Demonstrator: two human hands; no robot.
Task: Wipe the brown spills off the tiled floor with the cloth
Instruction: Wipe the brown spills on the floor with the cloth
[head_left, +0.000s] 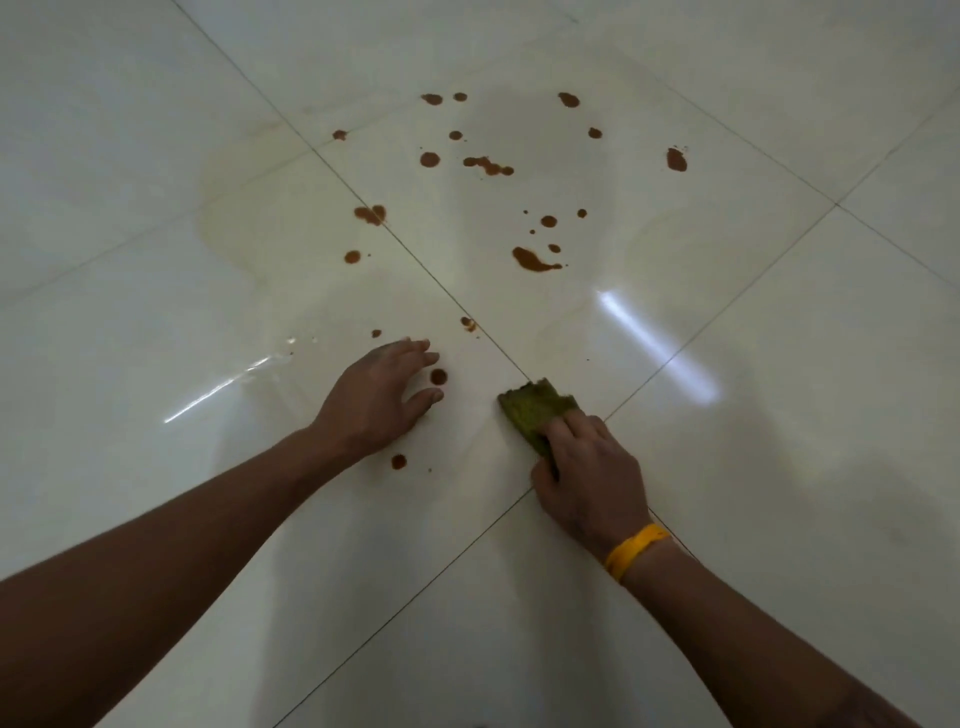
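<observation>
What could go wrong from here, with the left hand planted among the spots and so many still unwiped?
The left hand rests on the tiled floor right beside a brown drop, so it may smear it. The small green cloth in the right hand could spread the brown spills rather than lift them.

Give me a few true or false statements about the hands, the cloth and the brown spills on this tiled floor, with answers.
1. The right hand grips a crumpled green cloth on the pale tiled floor. True.
2. The left hand holds a second cloth. False: it rests open on the floor, holding nothing.
3. A yellow wristband sits on the right wrist. True.
4. All brown spills are wiped away. False: many drops remain beyond the hands.
5. A round brown drop lies between the left hand's fingers and thumb. True.
</observation>
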